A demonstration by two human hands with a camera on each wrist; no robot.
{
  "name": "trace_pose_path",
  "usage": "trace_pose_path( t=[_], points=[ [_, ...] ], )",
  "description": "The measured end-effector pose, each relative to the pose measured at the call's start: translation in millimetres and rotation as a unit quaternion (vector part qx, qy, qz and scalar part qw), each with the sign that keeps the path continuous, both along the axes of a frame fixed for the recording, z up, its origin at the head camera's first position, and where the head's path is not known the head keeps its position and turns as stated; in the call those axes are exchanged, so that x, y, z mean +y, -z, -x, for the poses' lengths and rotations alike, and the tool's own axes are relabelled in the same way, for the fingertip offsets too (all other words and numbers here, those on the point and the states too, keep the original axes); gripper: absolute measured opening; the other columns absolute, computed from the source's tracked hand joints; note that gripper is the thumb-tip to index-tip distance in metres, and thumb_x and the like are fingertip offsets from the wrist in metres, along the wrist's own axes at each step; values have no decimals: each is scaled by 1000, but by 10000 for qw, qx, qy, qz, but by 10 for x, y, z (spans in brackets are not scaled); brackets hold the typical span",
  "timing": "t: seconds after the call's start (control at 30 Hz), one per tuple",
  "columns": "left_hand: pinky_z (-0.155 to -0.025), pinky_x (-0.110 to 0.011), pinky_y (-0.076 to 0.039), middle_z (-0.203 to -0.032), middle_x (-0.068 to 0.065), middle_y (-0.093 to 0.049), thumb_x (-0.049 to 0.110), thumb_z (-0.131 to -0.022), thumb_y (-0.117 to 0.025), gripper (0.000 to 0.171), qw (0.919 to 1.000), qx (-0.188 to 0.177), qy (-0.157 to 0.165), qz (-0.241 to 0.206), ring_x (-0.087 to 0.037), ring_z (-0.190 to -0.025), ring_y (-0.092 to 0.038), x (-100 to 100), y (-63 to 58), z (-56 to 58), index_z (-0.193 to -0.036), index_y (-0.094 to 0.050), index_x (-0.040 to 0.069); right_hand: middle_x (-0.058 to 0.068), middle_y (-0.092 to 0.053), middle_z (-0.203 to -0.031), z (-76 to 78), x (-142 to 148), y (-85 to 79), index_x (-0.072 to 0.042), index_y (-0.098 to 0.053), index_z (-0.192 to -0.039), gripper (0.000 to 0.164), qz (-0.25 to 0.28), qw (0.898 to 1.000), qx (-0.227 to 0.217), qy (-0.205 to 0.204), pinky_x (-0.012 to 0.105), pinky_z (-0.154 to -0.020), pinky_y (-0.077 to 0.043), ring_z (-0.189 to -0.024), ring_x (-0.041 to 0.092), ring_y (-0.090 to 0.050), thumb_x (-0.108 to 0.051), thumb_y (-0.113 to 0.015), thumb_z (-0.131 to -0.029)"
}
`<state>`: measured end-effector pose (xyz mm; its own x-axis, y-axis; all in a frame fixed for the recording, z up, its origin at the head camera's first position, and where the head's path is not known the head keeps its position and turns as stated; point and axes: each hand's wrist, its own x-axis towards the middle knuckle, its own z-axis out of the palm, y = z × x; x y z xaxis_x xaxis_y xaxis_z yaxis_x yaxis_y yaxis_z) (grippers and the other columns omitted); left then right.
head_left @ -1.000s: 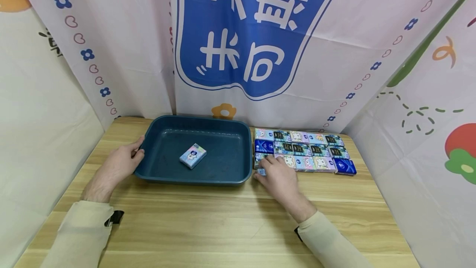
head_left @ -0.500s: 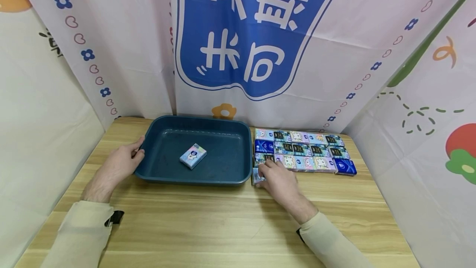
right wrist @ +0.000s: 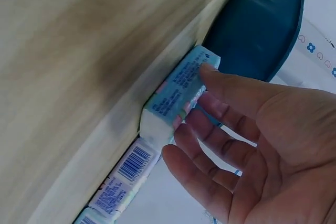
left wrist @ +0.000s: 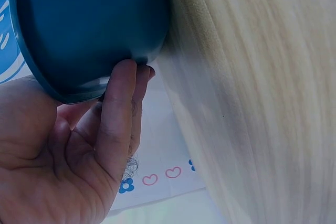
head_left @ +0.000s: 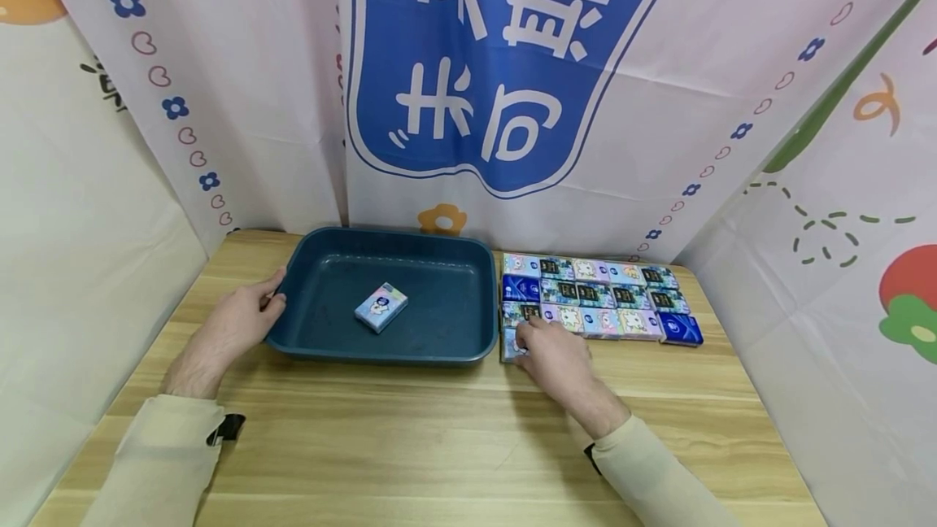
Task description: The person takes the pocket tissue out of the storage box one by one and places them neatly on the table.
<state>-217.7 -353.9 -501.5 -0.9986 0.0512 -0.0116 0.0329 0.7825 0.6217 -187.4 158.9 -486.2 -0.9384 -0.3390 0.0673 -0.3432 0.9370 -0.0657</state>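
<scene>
At the left end of a dark blue-green plastic tray (head_left: 439,299), my left hand (head_left: 233,324) grips the rim; in the left wrist view its fingers (left wrist: 119,108) lie against the outer wall. One small light-blue tissue pack (head_left: 381,307) with a cartoon figure lies tilted inside the tray. My right hand (head_left: 560,360) holds another light-blue tissue pack (head_left: 514,346) at the near left corner of the rows. In the right wrist view the thumb (right wrist: 215,77) presses the printed side of this pack (right wrist: 181,85), with fingertips on its other side.
Several tissue packs (head_left: 593,293) lie in tight rows right of the tray, some dark, some pastel, some deep blue. The wooden table (head_left: 439,446) meets a printed cloth backdrop (head_left: 293,104) behind and at both sides.
My right hand has drawn the light-blue pack slightly toward me, then shifted it a little right against the front row. More of the pack shows. The left hand and tray stay in place.
</scene>
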Motion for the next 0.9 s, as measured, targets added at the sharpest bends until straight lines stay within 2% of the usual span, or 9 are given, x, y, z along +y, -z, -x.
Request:
trace_pose_path(
  t=[0.1, 0.17, 0.3, 0.57, 0.77, 0.9],
  points=[
    [-59, -36, -44, -158, -46, -62, 33, -125, -52, 66, 10000, -74, -21, 51, -20, -66, -55, 24, -39, -9, -183, -35, 6, 0, -81, -104, 22, -1, -62, -18, -85, -106, 24, 67, 10000, -52, -8, 46, -67, -67, -89, 25, -76, -31, -101, -94],
    [-59, -36, -45, -159, -48, -59, 27, -125, -48, 65, 9997, -215, -23, 149, -22, -66, -55, 98, -146, -55, -182, -31, 0, 2, -83, -107, 40, -11, -127, -16, -86, -111, 24, 190, 9998, -67, -22, 47, -73, -69, -94, 27, -78, -30, -99, -97],
    [-59, -35, -45, -162, -49, -56, 20, -125, -47, 63, 9992, -307, -46, 247, -22, -67, -55, 175, -240, -107, -181, -29, -4, 6, -85, -117, 72, -61, -264, -12, -85, -122, 25, 524, 9986, -16, -48, 48, -84, -71, -103, 29, -81, -28, -93, -104],
    [-59, -34, -45, -159, -48, -60, 20, -125, -47, 63, 9994, -301, -27, 183, -22, -65, -54, 178, -250, -119, -181, -30, -4, 7, -85, -120, 111, -364, -415, -12, -85, -127, 25, 796, 9955, 431, -292, 43, -82, -70, -103, 28, -82, -29, -89, -108],
    [-57, -34, -44, -155, -48, -63, 20, -125, -47, 63, 9995, -272, -33, 178, -20, -62, -52, 176, -242, -122, -181, -31, -4, 5, -85, -124, 166, -676, -428, -15, -85, -132, 27, 823, 9942, 400, -566, 44, -87, -71, -109, 29, -82, -29, -87, -110],
    [-57, -34, -44, -154, -48, -64, 20, -125, -47, 63, 9995, -245, -33, 196, -20, -62, -53, 178, -243, -123, -180, -32, -5, 3, -84, -127, 210, -879, -402, -16, -84, -135, 28, 722, 9942, 379, -703, 41, -85, -72, -111, 26, -82, -32, -86, -111]
  ],
)
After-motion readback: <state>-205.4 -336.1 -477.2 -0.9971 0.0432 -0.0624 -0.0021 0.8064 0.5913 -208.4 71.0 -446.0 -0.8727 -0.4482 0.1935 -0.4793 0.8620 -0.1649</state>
